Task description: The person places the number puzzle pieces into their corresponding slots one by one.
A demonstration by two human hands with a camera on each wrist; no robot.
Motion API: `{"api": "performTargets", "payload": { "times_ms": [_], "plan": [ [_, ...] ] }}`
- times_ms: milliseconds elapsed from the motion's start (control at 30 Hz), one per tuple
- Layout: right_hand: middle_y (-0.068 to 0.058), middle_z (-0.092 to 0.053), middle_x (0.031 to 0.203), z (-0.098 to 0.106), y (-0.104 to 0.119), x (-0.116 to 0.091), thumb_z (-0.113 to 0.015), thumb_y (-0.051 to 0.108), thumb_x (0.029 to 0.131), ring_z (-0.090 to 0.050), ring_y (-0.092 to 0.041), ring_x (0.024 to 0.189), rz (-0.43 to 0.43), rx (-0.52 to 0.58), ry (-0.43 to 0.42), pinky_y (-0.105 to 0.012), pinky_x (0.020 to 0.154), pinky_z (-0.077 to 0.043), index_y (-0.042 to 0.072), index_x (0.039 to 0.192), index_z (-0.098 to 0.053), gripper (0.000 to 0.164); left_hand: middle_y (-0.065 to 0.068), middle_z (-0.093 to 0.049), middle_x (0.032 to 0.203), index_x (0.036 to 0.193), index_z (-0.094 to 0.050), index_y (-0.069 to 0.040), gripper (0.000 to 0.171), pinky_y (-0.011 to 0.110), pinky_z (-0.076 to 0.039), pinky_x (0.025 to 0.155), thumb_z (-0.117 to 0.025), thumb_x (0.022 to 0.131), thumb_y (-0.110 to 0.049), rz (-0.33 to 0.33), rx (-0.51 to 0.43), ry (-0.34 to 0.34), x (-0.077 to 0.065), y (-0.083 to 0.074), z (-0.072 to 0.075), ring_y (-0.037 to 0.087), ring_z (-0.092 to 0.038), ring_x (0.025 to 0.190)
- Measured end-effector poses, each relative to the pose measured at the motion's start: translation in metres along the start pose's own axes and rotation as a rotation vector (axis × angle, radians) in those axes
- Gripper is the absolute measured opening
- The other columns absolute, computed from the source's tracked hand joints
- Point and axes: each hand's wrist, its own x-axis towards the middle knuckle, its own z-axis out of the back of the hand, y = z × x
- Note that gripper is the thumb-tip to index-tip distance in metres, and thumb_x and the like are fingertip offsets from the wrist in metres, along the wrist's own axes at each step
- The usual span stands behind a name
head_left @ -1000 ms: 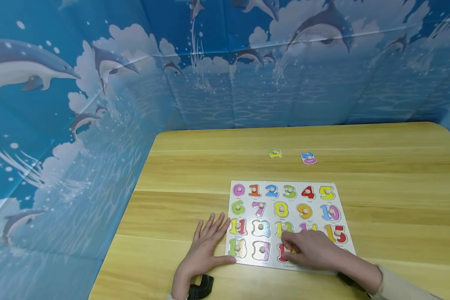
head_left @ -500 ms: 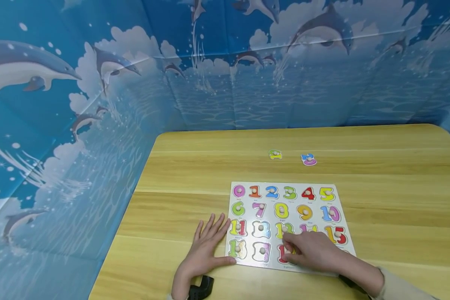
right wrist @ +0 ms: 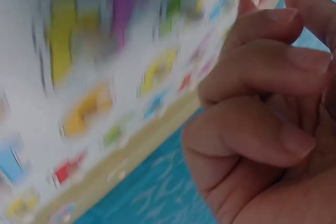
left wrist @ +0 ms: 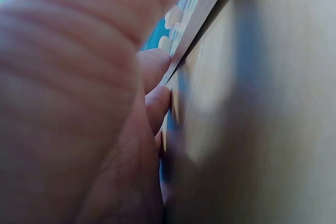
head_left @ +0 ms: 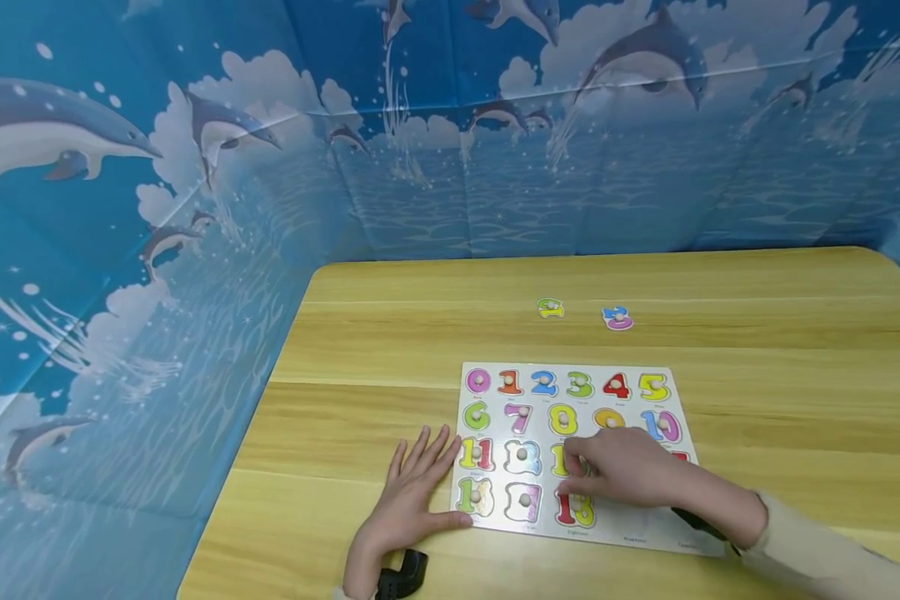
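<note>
A white number puzzle board lies on the table, filled with coloured, knobbed number pieces. My left hand rests spread at its left edge, thumb at the lower left corner; the left wrist view shows fingertips against the board's side. Over the lower right part hovers my right hand, thumb and forefinger apart, other fingers curled, nothing seen between them. Just below the thumb sits the red and yellow 18 piece. The hand partly covers the 13 piece and hides the 14.
Two loose number pieces lie behind the board: a green and yellow one and a blue and purple one. Wooden table surrounds the board. A blue dolphin-print cloth hangs behind and to the left.
My right hand has moved up off the 18 piece, which now shows more fully in the board, along with the bottom right labels. My left hand stays put.
</note>
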Motion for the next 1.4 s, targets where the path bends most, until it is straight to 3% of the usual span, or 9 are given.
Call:
{"api": "performTargets", "payload": {
  "times_ms": [167, 400, 533, 700, 900, 1400],
  "plan": [
    [0.009, -0.042, 0.057, 0.033, -0.023, 0.031, -0.068, 0.039, 0.086, -0.042, -0.007, 0.048, -0.021, 0.059, -0.012, -0.023, 0.044, -0.029, 0.025, 0.075, -0.053, 0.023, 0.002, -0.011, 0.158, 0.151, -0.024, -0.017, 0.096, 0.050, 0.009, 0.110, -0.065, 0.077, -0.061, 0.000, -0.009, 0.007, 0.001, 0.000, 0.001, 0.027, 0.000, 0.143],
    [0.000, -0.048, 0.064, 0.058, -0.084, 0.093, -0.063, 0.027, 0.092, -0.039, -0.015, 0.054, -0.038, 0.275, -0.083, -0.028, 0.050, -0.034, 0.010, 0.086, -0.060, 0.019, 0.002, -0.011, 0.158, 0.151, -0.024, -0.018, 0.096, 0.051, 0.009, 0.110, -0.064, 0.076, -0.062, 0.010, -0.014, 0.013, -0.001, 0.000, -0.001, 0.027, 0.000, 0.143],
    [-0.003, -0.049, 0.064, 0.065, -0.109, 0.120, -0.063, 0.024, 0.093, -0.040, -0.017, 0.056, -0.100, 0.246, -0.145, -0.030, 0.053, -0.033, 0.007, 0.091, -0.058, 0.017, 0.002, -0.011, 0.158, 0.151, -0.024, -0.018, 0.096, 0.052, 0.008, 0.110, -0.064, 0.076, -0.062, 0.004, -0.015, 0.010, -0.002, 0.000, -0.003, 0.028, 0.000, 0.143],
    [-0.006, -0.052, 0.069, 0.070, -0.123, 0.144, -0.062, 0.021, 0.093, -0.044, -0.019, 0.058, -0.172, 0.213, -0.172, -0.033, 0.054, -0.035, 0.004, 0.098, -0.055, 0.019, 0.002, -0.012, 0.158, 0.151, -0.024, -0.018, 0.097, 0.053, 0.007, 0.110, -0.064, 0.075, -0.062, 0.003, -0.013, 0.002, -0.002, 0.000, -0.005, 0.028, -0.001, 0.143],
    [-0.008, -0.055, 0.072, 0.071, -0.128, 0.159, -0.062, 0.020, 0.093, -0.046, -0.020, 0.061, -0.224, 0.198, -0.136, -0.034, 0.058, -0.037, 0.002, 0.105, -0.054, 0.023, -0.001, -0.010, 0.158, 0.152, -0.023, -0.021, 0.097, 0.049, 0.010, 0.110, -0.064, 0.075, -0.064, 0.018, -0.023, 0.013, -0.003, -0.002, -0.005, 0.025, 0.001, 0.143],
    [-0.007, -0.054, 0.072, 0.072, -0.129, 0.167, -0.059, 0.021, 0.095, -0.047, -0.020, 0.062, -0.238, 0.145, -0.098, -0.034, 0.058, -0.037, 0.003, 0.097, -0.052, 0.019, -0.001, -0.009, 0.158, 0.152, -0.022, -0.021, 0.098, 0.048, 0.010, 0.110, -0.063, 0.075, -0.065, 0.025, 0.005, 0.005, -0.002, 0.000, -0.001, 0.025, 0.001, 0.143]
  ]
}}
